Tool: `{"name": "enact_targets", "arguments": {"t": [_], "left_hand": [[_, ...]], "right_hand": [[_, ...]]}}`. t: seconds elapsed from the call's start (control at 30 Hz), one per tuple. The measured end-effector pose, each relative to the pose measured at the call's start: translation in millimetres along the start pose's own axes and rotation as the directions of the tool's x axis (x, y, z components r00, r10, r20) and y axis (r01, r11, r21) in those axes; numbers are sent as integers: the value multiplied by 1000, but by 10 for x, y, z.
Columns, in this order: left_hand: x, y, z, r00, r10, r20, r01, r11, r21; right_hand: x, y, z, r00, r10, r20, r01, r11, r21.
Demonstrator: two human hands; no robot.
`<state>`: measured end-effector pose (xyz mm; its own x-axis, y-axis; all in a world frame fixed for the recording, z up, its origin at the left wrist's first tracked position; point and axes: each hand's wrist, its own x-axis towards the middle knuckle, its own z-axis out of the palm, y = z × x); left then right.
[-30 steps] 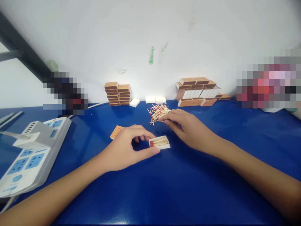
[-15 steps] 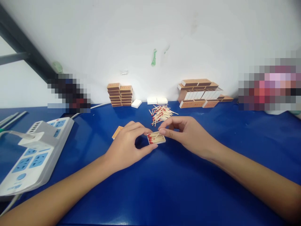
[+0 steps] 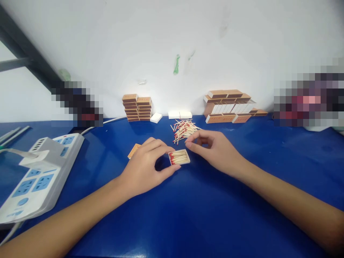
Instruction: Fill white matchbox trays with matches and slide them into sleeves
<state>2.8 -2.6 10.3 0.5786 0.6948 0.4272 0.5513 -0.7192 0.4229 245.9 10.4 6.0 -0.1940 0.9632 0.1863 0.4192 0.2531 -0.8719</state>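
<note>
My left hand (image 3: 146, 168) holds a small white matchbox tray (image 3: 185, 162) by its left end, thumb on the near side and index finger on the far side. Inside the tray lie several matches (image 3: 180, 156), their red heads to the left. Just beyond its right end is my right hand (image 3: 212, 148), thumb and index fingertips pressed together, with no match showing between them. Behind that hand spreads a loose pile of matches (image 3: 182, 130). An orange matchbox sleeve (image 3: 133, 151) lies partly hidden behind my left hand.
Stacked matchboxes (image 3: 137, 108) stand against the wall, with a larger stack (image 3: 228, 107) to the right. White trays (image 3: 179, 115) and a single white tray (image 3: 156, 118) sit between them. A power strip (image 3: 45, 179) with a plugged-in adapter lies at left on the blue table (image 3: 188, 215).
My right hand has drawn back slightly from the tray, up and to the right. The match that lay slanted on top now rests among the others. My left hand stays at the tray.
</note>
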Motion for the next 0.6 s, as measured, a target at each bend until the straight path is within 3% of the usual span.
{"name": "enact_targets", "arguments": {"t": [0.1,0.2,0.4,0.6], "left_hand": [[-21,0,9,985,113,133,-104,992,-69],[-33,-1,20,966,157,206,-135,984,-119],[-20,-21,36,975,108,192,-93,992,-85],[-33,2,47,972,149,184,-131,986,-107]], "right_hand": [[96,164,-136,981,-160,-105,121,944,-306],[174,301,-215,958,-278,-69,218,863,-456],[294,282,-90,934,-315,171,358,840,-407],[330,284,-63,934,-267,236,345,843,-413]]}}
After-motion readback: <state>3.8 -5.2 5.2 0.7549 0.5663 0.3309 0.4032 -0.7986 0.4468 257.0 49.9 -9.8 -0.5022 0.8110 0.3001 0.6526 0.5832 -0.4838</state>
